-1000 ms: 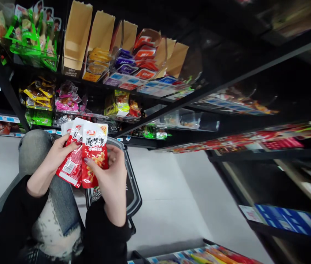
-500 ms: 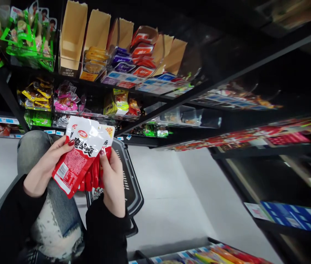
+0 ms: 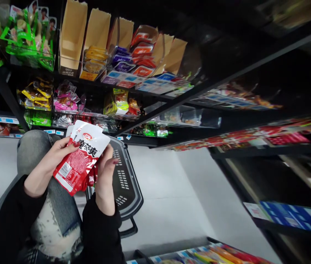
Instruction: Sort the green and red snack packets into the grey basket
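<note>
A stack of red-and-white snack packets (image 3: 74,165) is held up over my lap, the front one showing a barcode and black lettering. My left hand (image 3: 48,163) grips the stack at its left edge, the thumb with dark red nail pressed on the front packet. At the right edge, my right hand (image 3: 106,179) is closed around the packets, its fingers mostly hidden behind them and its thumb lifted off the front. More red packets show in a bunch behind the front one. Just beyond my right hand sits a dark shopping basket (image 3: 125,179) on the floor.
Black shelves ahead hold cardboard display boxes (image 3: 96,33), green-netted snack packs (image 3: 30,40), yellow packs (image 3: 38,91) and pink packs (image 3: 66,99). Another shelf unit with a blue label strip (image 3: 292,216) stands on the right. Colourful packs (image 3: 221,255) line a shelf at the bottom.
The fanned packets have been gathered closer together. My right hand has shifted left and its thumb has come off the packets, uncovering more of the basket.
</note>
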A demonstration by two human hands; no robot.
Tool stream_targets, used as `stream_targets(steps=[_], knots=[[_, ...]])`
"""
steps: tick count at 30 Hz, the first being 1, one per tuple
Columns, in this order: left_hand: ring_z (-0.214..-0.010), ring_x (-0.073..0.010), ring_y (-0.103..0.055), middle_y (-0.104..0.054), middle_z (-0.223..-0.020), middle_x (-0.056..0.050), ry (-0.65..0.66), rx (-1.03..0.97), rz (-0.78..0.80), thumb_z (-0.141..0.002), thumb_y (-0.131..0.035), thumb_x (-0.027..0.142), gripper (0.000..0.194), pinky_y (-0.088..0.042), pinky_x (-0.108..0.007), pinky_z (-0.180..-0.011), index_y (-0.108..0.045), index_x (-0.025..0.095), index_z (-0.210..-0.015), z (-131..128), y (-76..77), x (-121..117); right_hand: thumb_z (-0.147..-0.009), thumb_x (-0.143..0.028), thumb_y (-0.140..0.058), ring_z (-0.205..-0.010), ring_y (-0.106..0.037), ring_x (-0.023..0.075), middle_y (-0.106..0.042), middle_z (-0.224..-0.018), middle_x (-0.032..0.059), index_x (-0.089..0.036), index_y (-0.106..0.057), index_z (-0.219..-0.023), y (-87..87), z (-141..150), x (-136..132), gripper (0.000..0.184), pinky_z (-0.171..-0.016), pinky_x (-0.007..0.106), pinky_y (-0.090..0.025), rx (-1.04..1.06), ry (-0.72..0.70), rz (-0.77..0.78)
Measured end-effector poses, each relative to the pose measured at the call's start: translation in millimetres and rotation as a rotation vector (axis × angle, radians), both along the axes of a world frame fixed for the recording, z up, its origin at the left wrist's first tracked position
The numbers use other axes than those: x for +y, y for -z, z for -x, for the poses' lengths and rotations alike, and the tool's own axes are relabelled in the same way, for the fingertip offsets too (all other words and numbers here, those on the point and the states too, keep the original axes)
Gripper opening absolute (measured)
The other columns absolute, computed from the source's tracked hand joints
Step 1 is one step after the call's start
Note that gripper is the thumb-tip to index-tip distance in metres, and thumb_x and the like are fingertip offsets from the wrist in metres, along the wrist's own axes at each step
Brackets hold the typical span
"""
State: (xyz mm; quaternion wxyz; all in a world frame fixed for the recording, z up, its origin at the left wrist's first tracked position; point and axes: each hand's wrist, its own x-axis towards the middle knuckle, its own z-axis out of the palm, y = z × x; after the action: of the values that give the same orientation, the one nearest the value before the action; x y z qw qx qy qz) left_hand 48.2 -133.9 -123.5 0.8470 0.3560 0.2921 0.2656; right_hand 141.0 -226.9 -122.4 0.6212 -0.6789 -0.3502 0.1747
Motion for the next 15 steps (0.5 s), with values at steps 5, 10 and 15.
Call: stream_targets(steps=[5,10,15], knots=[[-0.056,-0.0111,-0.058,-0.066,-0.066,0.001,-0.037,0.025,0.012,-0.062,-0.073,0.023,0.018,-0.044,-0.022,-0.054,-0.066,0.015,-0.076,-1.0,-3.6,0.1,-0.073,-0.041,-0.062,-0.076,-0.046,0.0164,-0.047,-0.077,0.0000,-0.019,-0.047,-0.069,-11.0,5.8,-0.8,0.027,-0.072,0.032,-0.039,-0.275,0.142,0.216],[-0.056,-0.0115,-0.058,-0.066,-0.065,0.001,-0.086,0.035,0.024,-0.061,-0.073,0.023,0.017,-0.044,-0.022,-0.055,-0.066,0.016,-0.075,-2.5,-2.2,-0.4,-0.078,-0.033,-0.055,-0.065,-0.047,0.0123,-0.052,-0.070,-0.0021,-0.018,-0.053,-0.076,-12.2,-1.8,-6.3,0.016,-0.063,0.026,-0.038,0.059,0.082,0.102],[-0.055,-0.0107,-0.056,-0.067,-0.066,0.001,-0.103,0.075,-0.009,-0.063,-0.072,0.025,0.016,-0.042,-0.022,-0.054,-0.066,0.016,-0.074,-5.8,2.1,-0.8,-0.083,-0.034,-0.043,-0.088,-0.054,0.0183,-0.058,-0.100,0.0045,-0.022,-0.051,-0.111,-17.8,-2.3,-20.9,0.031,-0.076,0.032,-0.043,0.105,0.242,-0.056]])
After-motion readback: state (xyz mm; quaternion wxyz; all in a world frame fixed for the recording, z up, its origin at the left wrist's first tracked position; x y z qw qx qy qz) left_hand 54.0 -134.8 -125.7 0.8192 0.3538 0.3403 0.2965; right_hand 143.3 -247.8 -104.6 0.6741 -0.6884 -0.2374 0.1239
